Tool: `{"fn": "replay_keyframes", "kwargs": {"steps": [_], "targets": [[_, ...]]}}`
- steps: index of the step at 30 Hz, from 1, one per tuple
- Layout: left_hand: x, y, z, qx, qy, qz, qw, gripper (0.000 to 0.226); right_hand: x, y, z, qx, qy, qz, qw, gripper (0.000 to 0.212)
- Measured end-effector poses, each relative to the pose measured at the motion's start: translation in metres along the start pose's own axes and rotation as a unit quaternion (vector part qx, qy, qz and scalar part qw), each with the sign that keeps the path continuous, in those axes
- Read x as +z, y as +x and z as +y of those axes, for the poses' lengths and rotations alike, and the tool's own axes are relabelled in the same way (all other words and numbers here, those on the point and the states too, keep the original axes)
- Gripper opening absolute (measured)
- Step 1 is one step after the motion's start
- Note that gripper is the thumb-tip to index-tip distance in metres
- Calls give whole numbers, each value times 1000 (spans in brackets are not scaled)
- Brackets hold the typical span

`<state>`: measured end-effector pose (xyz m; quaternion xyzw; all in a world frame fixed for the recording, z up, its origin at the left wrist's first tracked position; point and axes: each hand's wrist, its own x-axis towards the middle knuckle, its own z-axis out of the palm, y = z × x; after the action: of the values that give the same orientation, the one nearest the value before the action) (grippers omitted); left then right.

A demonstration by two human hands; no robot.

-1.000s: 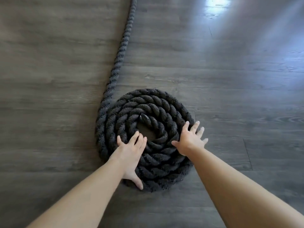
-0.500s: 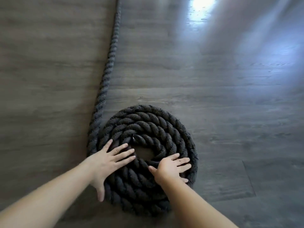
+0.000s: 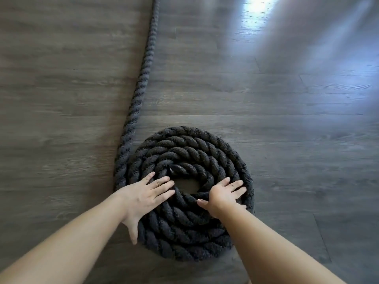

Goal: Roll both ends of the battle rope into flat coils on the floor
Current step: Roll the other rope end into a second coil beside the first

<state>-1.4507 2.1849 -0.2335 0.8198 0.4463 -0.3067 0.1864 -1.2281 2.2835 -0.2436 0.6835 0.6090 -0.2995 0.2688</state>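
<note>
On the floor [image 3: 287, 140], my left hand [image 3: 143, 196] and right hand [image 3: 223, 194] press spread fingers onto the heavy, stiff coil [image 3: 184, 193].

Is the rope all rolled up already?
No, a long straight stretch of rope still runs away from the coil across the floor.

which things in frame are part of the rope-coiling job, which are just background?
Job:
- rope coil, flat on the floor
- rope tail, running off from the coil's left side to the top edge
- left hand, flat on the coil
- right hand, flat on the coil

Background:
- wood floor
- window glare on the floor, top right
</note>
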Motion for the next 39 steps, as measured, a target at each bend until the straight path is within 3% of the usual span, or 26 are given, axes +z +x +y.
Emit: {"fn": "replay_keyframes", "kwargs": {"steps": [21, 39], "targets": [[-21, 28, 9, -112, -58, 23, 992, 161, -74, 59, -34, -105, -166, -11, 980, 125], [-95, 84, 2, -230, -184, -1, 956, 145, -165, 133, -79, -246, -289, 1, 925, 125]]}}
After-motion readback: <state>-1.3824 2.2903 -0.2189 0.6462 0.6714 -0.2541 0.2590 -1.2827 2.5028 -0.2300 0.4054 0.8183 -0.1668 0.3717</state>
